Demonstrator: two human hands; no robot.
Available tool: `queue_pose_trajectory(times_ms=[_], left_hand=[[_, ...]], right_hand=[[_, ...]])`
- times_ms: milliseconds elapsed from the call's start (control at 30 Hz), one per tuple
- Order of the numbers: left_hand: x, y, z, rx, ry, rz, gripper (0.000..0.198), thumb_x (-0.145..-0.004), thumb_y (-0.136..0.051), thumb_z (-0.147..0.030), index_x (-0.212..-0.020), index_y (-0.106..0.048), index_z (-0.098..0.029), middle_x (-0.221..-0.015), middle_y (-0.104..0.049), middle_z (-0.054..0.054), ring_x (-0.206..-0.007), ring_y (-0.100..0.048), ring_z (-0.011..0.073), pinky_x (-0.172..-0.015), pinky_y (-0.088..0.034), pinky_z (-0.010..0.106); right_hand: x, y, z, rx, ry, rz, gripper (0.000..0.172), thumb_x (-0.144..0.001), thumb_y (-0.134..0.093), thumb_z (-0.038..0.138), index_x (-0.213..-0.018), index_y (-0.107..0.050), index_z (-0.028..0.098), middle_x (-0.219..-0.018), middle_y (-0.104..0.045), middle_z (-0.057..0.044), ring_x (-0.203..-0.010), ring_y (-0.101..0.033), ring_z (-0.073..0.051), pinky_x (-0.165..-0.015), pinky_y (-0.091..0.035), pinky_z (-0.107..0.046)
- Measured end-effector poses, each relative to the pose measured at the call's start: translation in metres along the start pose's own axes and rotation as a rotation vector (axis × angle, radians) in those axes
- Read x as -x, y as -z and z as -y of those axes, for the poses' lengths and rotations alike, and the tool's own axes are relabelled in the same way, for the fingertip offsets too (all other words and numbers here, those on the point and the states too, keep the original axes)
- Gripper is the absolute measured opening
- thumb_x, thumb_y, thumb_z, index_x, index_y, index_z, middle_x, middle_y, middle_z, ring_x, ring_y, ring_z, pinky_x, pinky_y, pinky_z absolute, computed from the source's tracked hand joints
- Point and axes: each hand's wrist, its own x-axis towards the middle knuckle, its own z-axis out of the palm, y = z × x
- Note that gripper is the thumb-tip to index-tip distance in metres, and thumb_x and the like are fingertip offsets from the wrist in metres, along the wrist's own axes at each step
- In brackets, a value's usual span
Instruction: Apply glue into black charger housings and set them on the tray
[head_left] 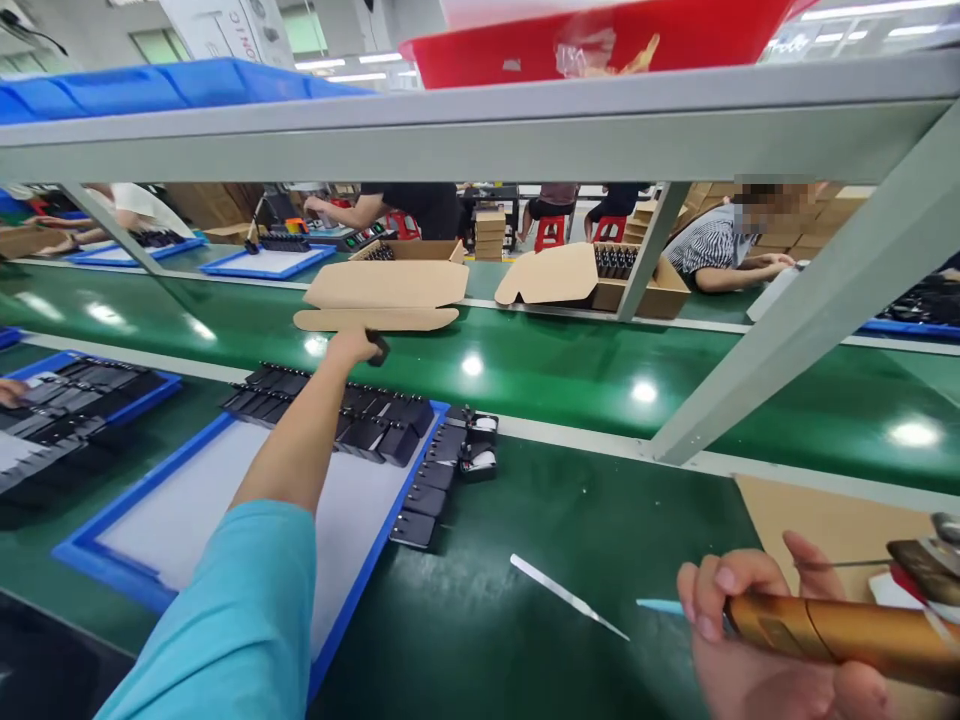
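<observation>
My left hand [352, 350] reaches out past the blue-rimmed tray [375, 600], its fingers closed on a small black part [379, 348] above the green belt. Rows of black boxes [375, 425] line the tray's far end, and more black boxes [424, 500] stand along its right edge. At the lower right, my right hand [765, 630] is wrapped round a gold cylindrical tool [847, 630]. A thin light-blue tip [660, 606] sticks out beside its fingers. Between tray and right hand, metal tweezers [566, 594] lie on the green table.
A grey shelf frame [480, 150] with a slanted post [795, 300] crosses overhead, bearing a red bin [600, 45]. Open cardboard boxes [664, 290] stand beyond the green belt [525, 370]. Another tray [165, 390] with a person's hand is at left; a person [720, 245] sits across.
</observation>
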Motion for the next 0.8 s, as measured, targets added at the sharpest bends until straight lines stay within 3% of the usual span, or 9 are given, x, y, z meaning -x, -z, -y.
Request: queue_pose_trajectory(times_ms=[100,133,233,333,400,467,567,667,800], left_hand=[[0.045,0.02,-0.028,0.014,-0.105,0.094,0.046,-0.075,-0.075,-0.025,-0.114,-0.06,-0.006,-0.108,-0.069,0.01,-0.098,-0.062,0.0239,-0.089,-0.047,0.037],[0.071,0.027,-0.04,0.031,-0.164,0.127,0.051,-0.077,-0.073,-0.029,-0.121,-0.057,-0.01,-0.112,-0.068,0.007,-0.098,-0.063,0.0213,-0.09,-0.047,0.035],[0.173,0.034,-0.074,0.003,-0.379,0.294,0.052,-0.076,-0.071,-0.037,-0.124,-0.057,-0.024,-0.095,-0.073,0.0,-0.078,-0.067,0.0217,-0.074,-0.051,0.032],[0.27,0.013,-0.098,-0.032,-0.52,0.453,0.047,-0.08,-0.065,-0.032,-0.126,-0.055,-0.032,-0.095,-0.074,0.0,-0.076,-0.07,0.0246,-0.063,-0.049,0.03],[0.314,-0.014,-0.105,-0.051,-0.564,0.543,0.046,-0.081,-0.063,-0.026,-0.126,-0.055,-0.031,-0.098,-0.075,0.001,-0.079,-0.071,0.0262,-0.064,-0.05,0.031],[0.34,-0.043,-0.107,-0.064,-0.551,0.557,0.048,-0.08,-0.063,-0.021,-0.127,-0.055,-0.029,-0.103,-0.074,0.004,-0.084,-0.071,0.0282,-0.068,-0.051,0.033],[0.357,-0.07,-0.105,-0.005,-0.451,0.523,0.051,-0.083,-0.065,-0.026,-0.132,-0.053,-0.026,-0.109,-0.072,0.008,-0.095,-0.068,0.0293,-0.077,-0.052,0.037],[0.363,-0.077,-0.103,0.228,-0.34,0.521,0.052,-0.084,-0.066,-0.037,-0.134,-0.053,-0.028,-0.112,-0.07,0.005,-0.101,-0.065,0.0243,-0.086,-0.051,0.035],[0.366,-0.087,-0.097,0.549,-0.186,0.499,0.048,-0.086,-0.065,-0.039,-0.131,-0.054,-0.026,-0.107,-0.072,0.002,-0.094,-0.064,0.018,-0.09,-0.049,0.031]], right_hand=[[0.0,-0.002,0.002,-0.036,0.0,0.02,0.049,-0.082,-0.052,0.057,-0.121,-0.057,0.028,-0.075,-0.06,-0.003,-0.046,-0.044,-0.015,-0.046,-0.038,-0.033],[0.0,-0.003,0.003,-0.052,0.005,0.033,0.049,-0.081,-0.053,0.056,-0.121,-0.057,0.029,-0.076,-0.06,-0.003,-0.046,-0.045,-0.015,-0.046,-0.038,-0.033],[0.001,-0.007,0.004,-0.087,0.019,0.057,0.048,-0.08,-0.055,0.054,-0.121,-0.057,0.029,-0.077,-0.061,-0.001,-0.045,-0.046,-0.014,-0.047,-0.039,-0.032],[0.003,-0.011,0.006,-0.113,0.032,0.076,0.044,-0.082,-0.055,0.05,-0.12,-0.056,0.028,-0.078,-0.06,0.001,-0.046,-0.047,-0.012,-0.049,-0.04,-0.031],[0.005,-0.014,0.008,-0.139,0.031,0.102,0.041,-0.083,-0.055,0.047,-0.12,-0.055,0.028,-0.079,-0.061,0.001,-0.048,-0.048,-0.012,-0.05,-0.04,-0.03],[0.007,-0.016,0.009,-0.164,0.027,0.133,0.039,-0.085,-0.055,0.046,-0.119,-0.055,0.028,-0.08,-0.061,0.001,-0.049,-0.049,-0.012,-0.05,-0.041,-0.03],[0.009,-0.017,0.01,-0.187,0.032,0.172,0.037,-0.086,-0.055,0.046,-0.118,-0.055,0.028,-0.08,-0.062,0.002,-0.049,-0.05,-0.011,-0.051,-0.041,-0.029],[0.011,-0.017,0.009,-0.202,0.03,0.198,0.035,-0.087,-0.055,0.046,-0.117,-0.055,0.028,-0.08,-0.062,0.002,-0.05,-0.051,-0.011,-0.051,-0.041,-0.028],[0.015,-0.017,0.009,-0.209,0.023,0.218,0.033,-0.087,-0.053,0.047,-0.116,-0.054,0.03,-0.081,-0.061,0.002,-0.051,-0.051,-0.011,-0.051,-0.04,-0.029]])
